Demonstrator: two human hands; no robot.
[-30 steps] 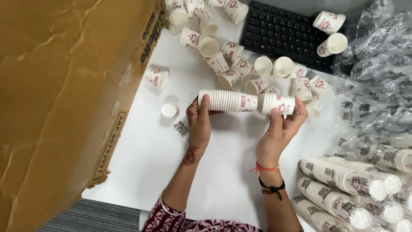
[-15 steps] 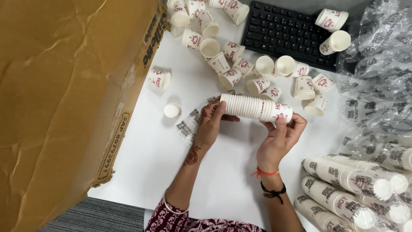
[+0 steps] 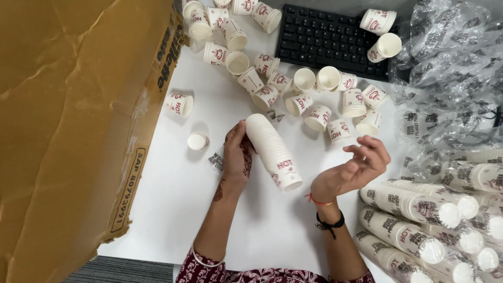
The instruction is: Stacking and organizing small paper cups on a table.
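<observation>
The left hand grips a long stack of cups over the white counter, the right hand is spread and empty, wrapped stacks lie finished, and many loose cups wait.

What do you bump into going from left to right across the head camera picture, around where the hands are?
Brown cardboard box → lone little white cup → left hand → nested stack of paper cups → right hand → wrapped sleeves of cups.
</observation>
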